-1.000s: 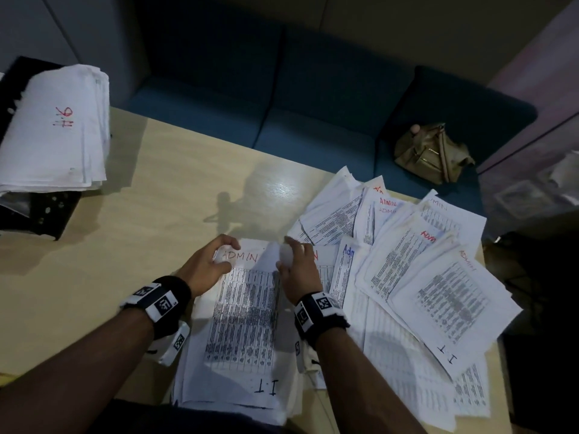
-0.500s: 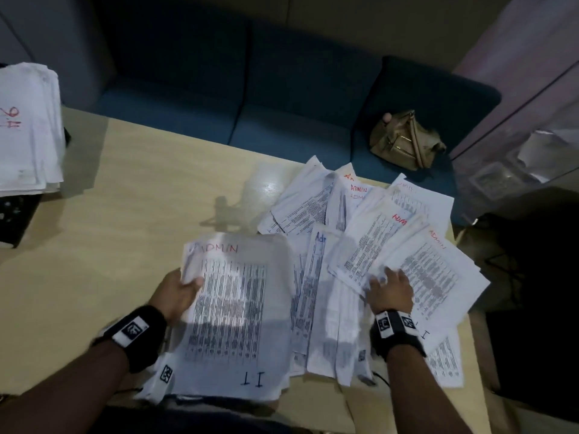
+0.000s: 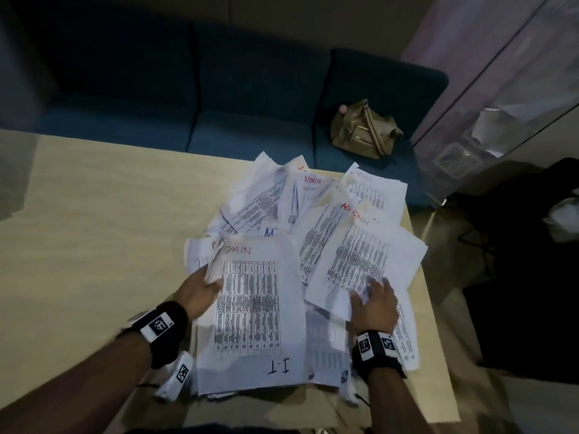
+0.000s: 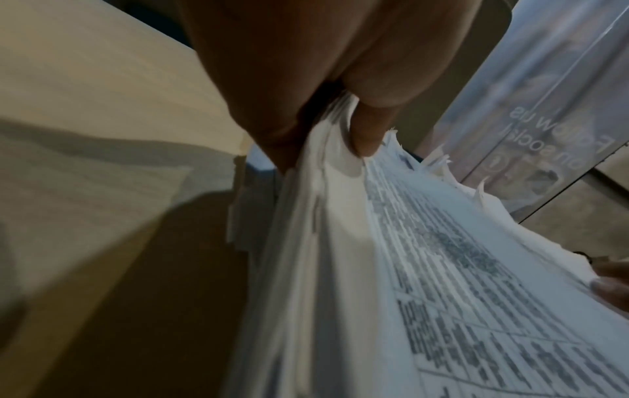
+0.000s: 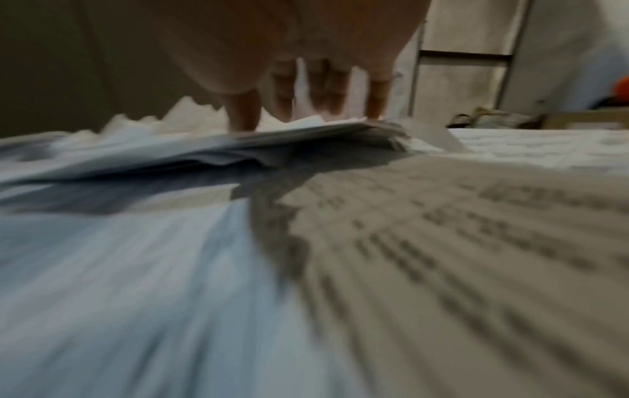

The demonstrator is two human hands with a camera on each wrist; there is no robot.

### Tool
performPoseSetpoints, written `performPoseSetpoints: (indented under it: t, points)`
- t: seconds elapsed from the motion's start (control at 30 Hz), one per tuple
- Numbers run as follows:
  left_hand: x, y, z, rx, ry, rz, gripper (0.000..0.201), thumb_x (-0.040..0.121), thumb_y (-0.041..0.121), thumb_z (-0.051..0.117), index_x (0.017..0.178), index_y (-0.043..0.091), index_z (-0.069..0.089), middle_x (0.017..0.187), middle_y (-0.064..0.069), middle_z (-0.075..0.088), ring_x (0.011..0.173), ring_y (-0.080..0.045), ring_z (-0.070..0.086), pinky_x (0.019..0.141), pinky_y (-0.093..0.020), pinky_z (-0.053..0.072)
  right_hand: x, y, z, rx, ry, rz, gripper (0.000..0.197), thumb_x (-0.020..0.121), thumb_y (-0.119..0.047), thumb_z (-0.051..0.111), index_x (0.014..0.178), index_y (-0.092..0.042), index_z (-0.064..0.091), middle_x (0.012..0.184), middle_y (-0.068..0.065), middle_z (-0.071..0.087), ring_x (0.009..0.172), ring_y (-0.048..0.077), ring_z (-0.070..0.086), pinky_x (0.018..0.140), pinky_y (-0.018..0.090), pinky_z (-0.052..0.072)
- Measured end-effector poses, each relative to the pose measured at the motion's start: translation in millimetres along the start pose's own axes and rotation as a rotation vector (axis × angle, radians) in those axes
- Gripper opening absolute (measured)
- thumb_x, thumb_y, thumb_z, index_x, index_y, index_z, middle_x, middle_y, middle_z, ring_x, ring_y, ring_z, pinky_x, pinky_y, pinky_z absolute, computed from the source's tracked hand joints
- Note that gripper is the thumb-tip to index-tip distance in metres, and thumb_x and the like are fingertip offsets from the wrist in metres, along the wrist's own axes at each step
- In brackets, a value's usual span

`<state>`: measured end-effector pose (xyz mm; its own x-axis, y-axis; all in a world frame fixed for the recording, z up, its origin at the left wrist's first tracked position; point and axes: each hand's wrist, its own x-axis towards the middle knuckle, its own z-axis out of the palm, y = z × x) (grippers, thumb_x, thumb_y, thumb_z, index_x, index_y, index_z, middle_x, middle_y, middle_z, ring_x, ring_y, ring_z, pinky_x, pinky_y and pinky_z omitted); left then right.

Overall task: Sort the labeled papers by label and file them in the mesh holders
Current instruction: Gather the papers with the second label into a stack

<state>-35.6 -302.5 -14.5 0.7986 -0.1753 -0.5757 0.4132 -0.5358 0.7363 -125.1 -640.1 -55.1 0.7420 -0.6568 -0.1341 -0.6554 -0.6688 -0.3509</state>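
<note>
Paper everywhere, basically. A stack (image 3: 250, 314) topped by a sheet marked ADMIN and I.T is gripped at its left edge by the left hand (image 3: 200, 292); in the left wrist view the thumb (image 4: 366, 126) is seen clamped on top with the other fingers underneath, so the bundle is probably being kept squared up while more gets collected. The right hand (image 3: 372, 305) is laid flat with fingers (image 5: 243, 113) spread wide and nearly straight on a loose sheet (image 3: 363, 261) at about 3 o'clock from the stack, apparently so it can be pinned and slid over rather than picked up. No curl or pinch is seen there.

More labeled sheets (image 3: 282, 202) are fanned out at 12 to 2 o'clock on the tabletop (image 3: 103, 214), overlapping each other, several marked ADMIN in red. Mesh holders aren't in view, so filing looks a way off; sorting seems to be the step in hand.

A tan bag (image 3: 363, 130) is parked on the blue sofa (image 3: 188, 89) past the far edge, clear of the papers.
</note>
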Motion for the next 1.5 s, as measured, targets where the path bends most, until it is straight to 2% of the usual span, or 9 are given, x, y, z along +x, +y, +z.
performPoseSetpoints:
  t: [0.17, 0.3, 0.53, 0.77, 0.87, 1.03, 1.27, 1.37, 1.5]
  points:
    - [5.1, -9.9, 9.7, 0.077, -0.03, -0.02, 0.053, 0.098, 0.024, 0.049, 0.147, 0.018, 0.03, 0.131, -0.007, 0.055, 0.103, -0.02, 0.054, 0.09, -0.033, 0.042, 31.7, 11.9, -17.8, 0.247, 0.02, 0.445, 0.1, 0.072, -0.026, 0.081, 0.147, -0.006, 0.016, 0.15, 0.021, 0.026, 0.135, 0.041, 0.029, 0.105, 0.053, 0.033]
    - [8.1, -11.5, 11.9, 0.095, -0.004, -0.023, 0.046, 0.098, 0.019, 0.05, 0.142, 0.015, 0.037, 0.111, -0.004, 0.059, 0.091, -0.016, 0.055, 0.076, -0.027, 0.043, 48.9, 8.0, -18.1, 0.308, -0.035, 0.369, 0.097, 0.076, -0.009, 0.076, 0.149, -0.01, 0.012, 0.15, 0.019, 0.034, 0.133, 0.038, 0.04, 0.107, 0.047, 0.037]
    - [5.4, -11.8, 4.4, 0.059, 0.039, -0.032, 0.032, 0.098, 0.018, 0.048, 0.129, 0.014, 0.049, 0.107, -0.011, 0.066, 0.089, -0.024, 0.061, 0.07, -0.027, 0.045, 43.9, 1.1, -40.6, 0.375, 0.153, 0.196, 0.031, 0.089, -0.012, 0.06, 0.118, -0.004, 0.059, 0.103, 0.023, 0.066, 0.084, 0.031, 0.058, 0.079, 0.034, 0.046]
    - [2.9, -23.8, -18.8, -0.099, 0.182, -0.09, 0.03, 0.097, 0.016, 0.05, 0.125, 0.007, 0.055, 0.11, -0.013, 0.065, 0.089, -0.027, 0.059, 0.075, -0.03, 0.043, 31.7, -31.8, -86.2, 0.739, 0.294, 0.098, 0.032, 0.088, -0.008, 0.061, 0.118, -0.001, 0.056, 0.108, 0.014, 0.064, 0.094, 0.02, 0.056, 0.081, 0.024, 0.041]
    - [2.4, -24.8, -25.8, -0.121, 0.21, -0.101, 0.033, 0.098, 0.017, 0.048, 0.129, 0.008, 0.053, 0.112, -0.009, 0.061, 0.096, -0.026, 0.056, 0.082, -0.031, 0.04, 13.6, -62.7, -81.3, 0.809, 0.164, -0.013, 0.027, 0.089, -0.005, 0.059, 0.115, 0.002, 0.056, 0.103, 0.012, 0.06, 0.091, 0.019, 0.054, 0.067, 0.007, 0.04]
    - [-2.7, -19.9, -31.1, -0.239, 0.255, -0.096, 0.033, 0.1, 0.018, 0.046, 0.128, 0.003, 0.053, 0.107, -0.009, 0.059, 0.095, -0.022, 0.053, 0.08, -0.028, 0.038, -34.5, -110.3, -8.2, 0.776, -0.205, -0.007, 0.031, 0.082, -0.028, 0.06, 0.111, -0.016, 0.057, 0.102, 0.005, 0.067, 0.09, 0.025, 0.063, 0.071, 0.031, 0.054]
    - [-14.3, -28.9, -46.0, -0.175, 0.198, -0.028, 0.062, 0.09, 0.042, 0.06, 0.142, 0.017, 0.037, 0.136, 0.002, 0.05, 0.118, -0.022, 0.053, 0.1, -0.037, 0.042, -82.1, -147.4, 42.9, 0.311, -0.388, -0.166, 0.006, 0.093, -0.021, 0.051, 0.093, -0.015, 0.051, 0.073, -0.004, 0.055, 0.062, 0.016, 0.052, 0.052, 0.026, 0.038]
    - [-15.3, -35.6, -59.8, -0.128, 0.196, -0.035, 0.048, 0.091, 0.022, 0.062, 0.133, 0.003, 0.047, 0.122, -0.021, 0.063, 0.107, -0.035, 0.062, 0.093, -0.043, 0.047, -71.5, -160.9, 43.7, 0.269, -0.324, -0.217, 0.029, 0.085, -0.024, 0.065, 0.11, -0.012, 0.058, 0.1, 0.005, 0.062, 0.092, 0.021, 0.061, 0.067, 0.024, 0.047]
    - [-24.4, -41.8, -82.9, -0.224, 0.053, -0.009, 0.028, 0.092, 0.016, 0.06, 0.119, 0.02, 0.053, 0.11, 0.0, 0.066, 0.101, -0.019, 0.061, 0.099, -0.042, 0.046, -52.8, -190.5, 31.0, 0.635, -0.282, -0.147, 0.072, 0.084, -0.032, 0.068, 0.143, -0.017, 0.029, 0.134, 0.005, 0.043, 0.115, 0.021, 0.049, 0.09, 0.034, 0.046]
